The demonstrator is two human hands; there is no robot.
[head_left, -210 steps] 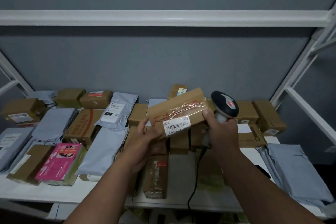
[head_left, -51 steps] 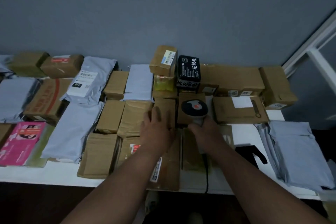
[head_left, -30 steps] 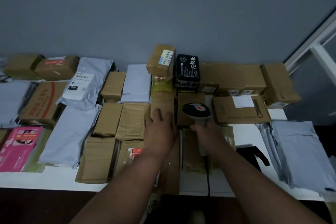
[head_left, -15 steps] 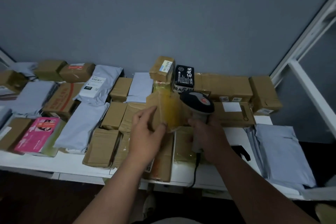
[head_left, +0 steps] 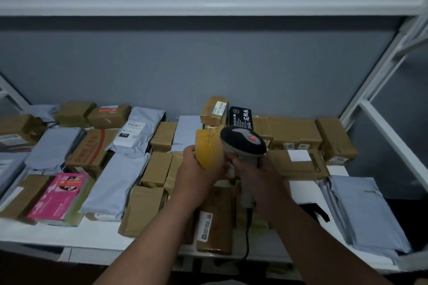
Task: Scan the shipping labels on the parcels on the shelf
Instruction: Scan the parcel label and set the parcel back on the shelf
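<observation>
Yellow parcel (head_left: pixel 208 149): near end hidden inside the left hand (head_left: pixel 196 173); no label shows on it.
Scanner (head_left: pixel 243 143): handle wrapped by the right hand (head_left: pixel 257 176); its window faces away.
Label print (head_left: pixel 132 131): too small to read.
Far-left parcels (head_left: pixel 9 127): cut by the edge.
Black item (head_left: pixel 316 211): half behind the right forearm, unidentifiable.

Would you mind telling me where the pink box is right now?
In the head view, the pink box lies at the shelf's front left, between a brown carton and a grey mailer bag.
</observation>
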